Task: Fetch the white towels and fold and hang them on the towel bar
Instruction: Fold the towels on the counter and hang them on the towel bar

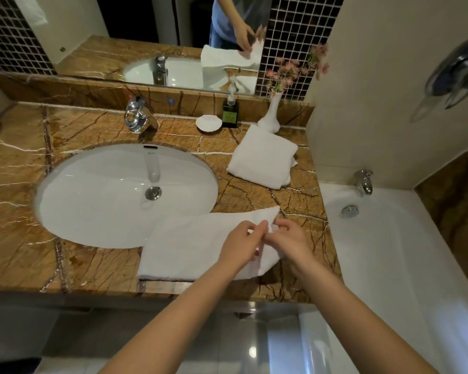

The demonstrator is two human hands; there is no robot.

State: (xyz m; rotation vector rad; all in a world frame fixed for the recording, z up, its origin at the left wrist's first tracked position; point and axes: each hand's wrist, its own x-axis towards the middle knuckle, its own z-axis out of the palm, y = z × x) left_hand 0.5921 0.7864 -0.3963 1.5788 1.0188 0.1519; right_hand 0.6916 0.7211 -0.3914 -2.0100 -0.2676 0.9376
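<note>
— Hands closest in; state?
— I log left grip point(241, 245) and right grip point(291, 240) both pinching the flat towel point(189, 247) at its right end (it lies at the table point(16, 238) front, overlapping the sink point(92, 203)).

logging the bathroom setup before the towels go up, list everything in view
counter: one, brown marble, along wall
sink: one, white, in counter left
faucet: one, chrome, behind sink
soap dish: one, white, counter back
soap bottle: one, dark green, right of dish
vase: one, white, pink flowers, back right
folded towel: one, white, in front of vase
flat towel: one, white, counter front, overlapping sink
mirror: one, above counter
bathtub: one, white, right of counter
tub spout: one, chrome, over tub
left hand: one, pinching flat towel's right end
right hand: one, pinching same end
</note>
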